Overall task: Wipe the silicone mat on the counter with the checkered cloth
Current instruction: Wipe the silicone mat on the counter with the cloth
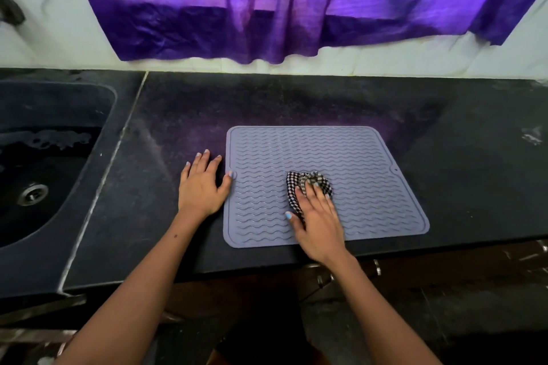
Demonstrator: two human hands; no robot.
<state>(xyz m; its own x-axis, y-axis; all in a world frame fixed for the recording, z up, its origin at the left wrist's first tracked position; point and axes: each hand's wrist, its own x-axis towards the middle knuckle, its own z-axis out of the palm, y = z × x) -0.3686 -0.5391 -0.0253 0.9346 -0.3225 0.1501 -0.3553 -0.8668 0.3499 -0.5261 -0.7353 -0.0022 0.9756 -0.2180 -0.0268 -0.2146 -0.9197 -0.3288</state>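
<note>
A grey silicone mat (341,157) with wavy ridges lies flat on the black counter (474,142). A bunched black-and-white checkered cloth (296,184) sits on the mat's middle, a little towards its near edge. My right hand (318,222) presses down on the cloth, fingers spread over it. My left hand (201,184) lies flat on the counter just left of the mat, fingers apart, with the thumb tip touching the mat's left edge.
A dark sink (44,163) with a metal drain (32,194) is set into the counter at the left. A purple curtain (281,3) hangs over the white wall behind. The counter's front edge runs just below the mat.
</note>
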